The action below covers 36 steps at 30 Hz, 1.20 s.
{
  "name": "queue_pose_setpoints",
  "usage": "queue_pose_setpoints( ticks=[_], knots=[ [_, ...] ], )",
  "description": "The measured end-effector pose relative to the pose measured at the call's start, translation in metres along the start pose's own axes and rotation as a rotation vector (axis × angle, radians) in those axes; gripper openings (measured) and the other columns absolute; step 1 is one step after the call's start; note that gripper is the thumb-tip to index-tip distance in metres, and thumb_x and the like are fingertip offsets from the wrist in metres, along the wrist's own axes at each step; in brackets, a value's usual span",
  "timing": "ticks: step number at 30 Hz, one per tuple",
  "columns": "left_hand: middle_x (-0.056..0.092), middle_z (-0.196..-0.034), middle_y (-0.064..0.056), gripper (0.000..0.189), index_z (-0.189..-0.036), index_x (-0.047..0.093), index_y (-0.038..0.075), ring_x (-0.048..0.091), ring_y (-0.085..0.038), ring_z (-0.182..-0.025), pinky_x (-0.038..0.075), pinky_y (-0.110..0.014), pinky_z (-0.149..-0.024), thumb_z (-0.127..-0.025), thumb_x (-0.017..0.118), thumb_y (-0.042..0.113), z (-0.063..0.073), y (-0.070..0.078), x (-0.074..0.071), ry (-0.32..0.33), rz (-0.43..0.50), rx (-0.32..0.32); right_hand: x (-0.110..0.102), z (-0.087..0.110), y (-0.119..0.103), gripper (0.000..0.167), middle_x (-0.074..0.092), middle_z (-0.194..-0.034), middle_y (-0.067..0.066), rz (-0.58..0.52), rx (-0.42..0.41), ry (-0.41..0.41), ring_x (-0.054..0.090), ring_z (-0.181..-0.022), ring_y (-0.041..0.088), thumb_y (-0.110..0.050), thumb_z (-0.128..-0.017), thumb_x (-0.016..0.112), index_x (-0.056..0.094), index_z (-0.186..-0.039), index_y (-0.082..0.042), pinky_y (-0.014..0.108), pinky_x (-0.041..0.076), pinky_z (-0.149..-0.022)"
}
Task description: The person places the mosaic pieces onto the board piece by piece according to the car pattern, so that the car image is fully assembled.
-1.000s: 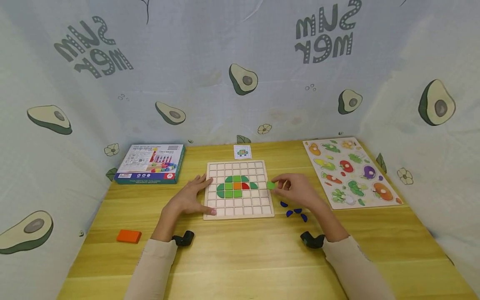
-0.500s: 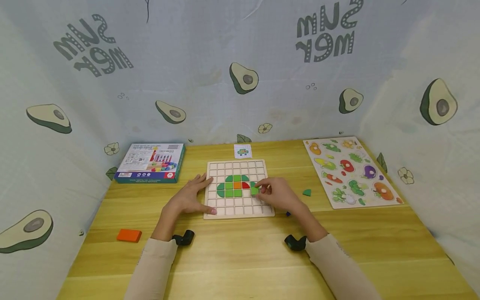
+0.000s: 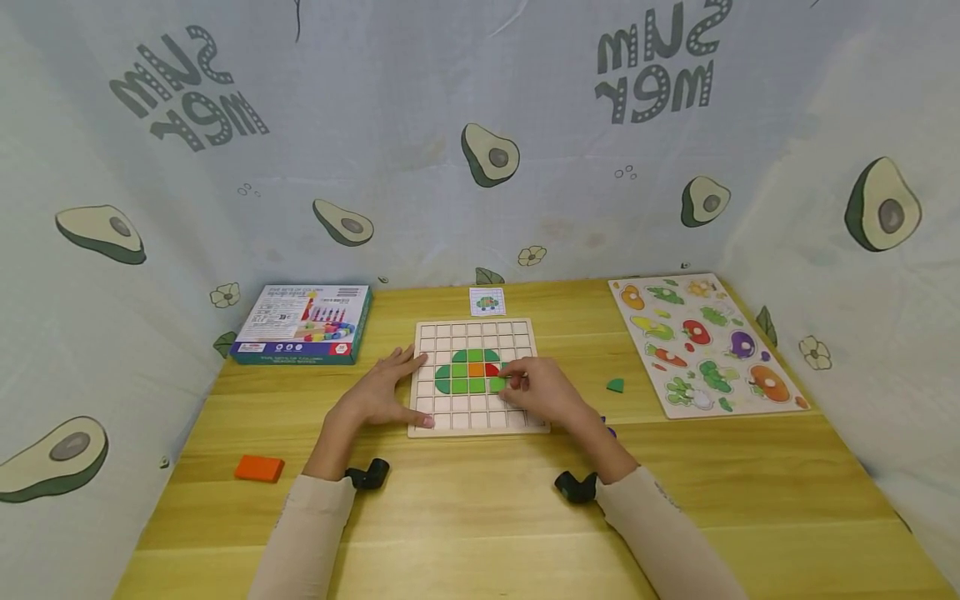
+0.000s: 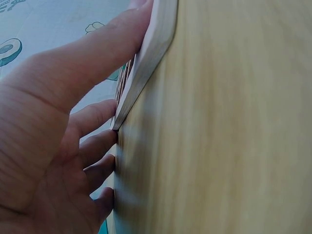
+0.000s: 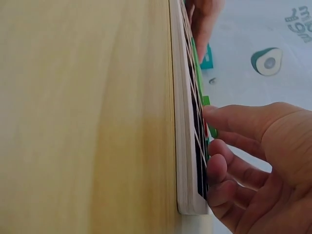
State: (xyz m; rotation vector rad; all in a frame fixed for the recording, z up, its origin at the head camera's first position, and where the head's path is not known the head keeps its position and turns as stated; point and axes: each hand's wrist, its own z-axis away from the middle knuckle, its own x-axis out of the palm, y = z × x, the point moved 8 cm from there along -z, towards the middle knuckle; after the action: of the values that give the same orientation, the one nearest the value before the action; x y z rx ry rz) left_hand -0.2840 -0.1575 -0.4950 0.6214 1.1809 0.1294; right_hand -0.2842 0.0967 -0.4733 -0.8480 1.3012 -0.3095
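Observation:
A wooden grid board lies on the table, with light green, dark green, orange and red tiles set in its squares. My left hand rests spread on the board's left edge, thumb on the near corner; the left wrist view shows the thumb on the rim. Between thumb and fingers, my right hand pinches a light green square tile just below the red quarter-round tile. In the right wrist view the pinched tile stands tilted above the board. Some squares lie hidden under this hand.
A dark green quarter-round tile and blue pieces, partly behind my right forearm, lie right of the board. Around stand a picture card, a vegetable puzzle board, a boxed toy and an orange block.
My right hand has carried the light green square tile leftward from the board's right edge to beneath the red tile. My left hand has stayed on the board.

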Motion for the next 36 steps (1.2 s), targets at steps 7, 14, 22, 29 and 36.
queue_pose_setpoints(
  ticks=[7,14,22,29,36],
  knots=[
    [0.014,-0.175,-0.002,0.117,-0.163,0.032,0.026,0.005,-0.032,-0.162,0.011,-0.060,-0.129,-0.068,0.087,0.065,-0.001,-0.001,0.000,0.003,-0.003,0.001,0.001,-0.002,0.000,0.027,0.063,-0.081,0.000,0.007,0.006,0.011,0.049,-0.064,0.013,-0.017,-0.089,0.081,0.078,-0.114,-0.009,0.023,0.038,-0.056],
    [0.013,-0.175,-0.002,0.118,-0.164,0.030,0.025,0.004,-0.033,-0.162,0.011,-0.061,-0.129,-0.068,0.087,0.065,-0.002,-0.003,0.001,-0.002,-0.002,0.005,0.003,-0.004,0.001,0.025,0.063,-0.082,0.000,0.007,0.005,0.007,0.049,-0.065,0.014,-0.017,-0.090,0.080,0.078,-0.113,-0.009,0.025,0.040,-0.058],
    [0.013,-0.175,-0.002,0.118,-0.164,0.031,0.026,0.004,-0.032,-0.162,0.010,-0.060,-0.129,-0.068,0.087,0.066,-0.002,0.000,0.000,0.002,0.003,0.009,0.002,-0.005,0.000,0.022,0.063,-0.082,0.000,0.020,0.008,0.005,0.049,-0.066,0.014,-0.018,-0.090,0.080,0.078,-0.109,-0.009,0.025,0.040,-0.058],
    [0.014,-0.175,-0.003,0.118,-0.164,0.031,0.024,0.005,-0.033,-0.162,0.011,-0.061,-0.129,-0.069,0.087,0.066,-0.002,0.001,0.000,0.000,-0.003,0.023,-0.004,0.000,0.004,0.023,0.065,-0.086,0.001,-0.030,0.034,-0.010,0.053,-0.068,0.015,-0.019,-0.092,0.078,0.078,-0.114,-0.011,0.026,0.044,-0.060],
    [0.014,-0.175,-0.004,0.118,-0.164,0.032,0.024,0.006,-0.034,-0.162,0.012,-0.062,-0.128,-0.068,0.086,0.066,-0.001,-0.002,0.000,0.005,-0.003,0.010,-0.029,0.009,0.008,0.022,0.065,-0.086,0.001,-0.032,0.029,0.046,0.053,-0.068,0.016,-0.020,-0.094,0.076,0.078,-0.113,-0.010,0.025,0.045,-0.058]
  ],
)
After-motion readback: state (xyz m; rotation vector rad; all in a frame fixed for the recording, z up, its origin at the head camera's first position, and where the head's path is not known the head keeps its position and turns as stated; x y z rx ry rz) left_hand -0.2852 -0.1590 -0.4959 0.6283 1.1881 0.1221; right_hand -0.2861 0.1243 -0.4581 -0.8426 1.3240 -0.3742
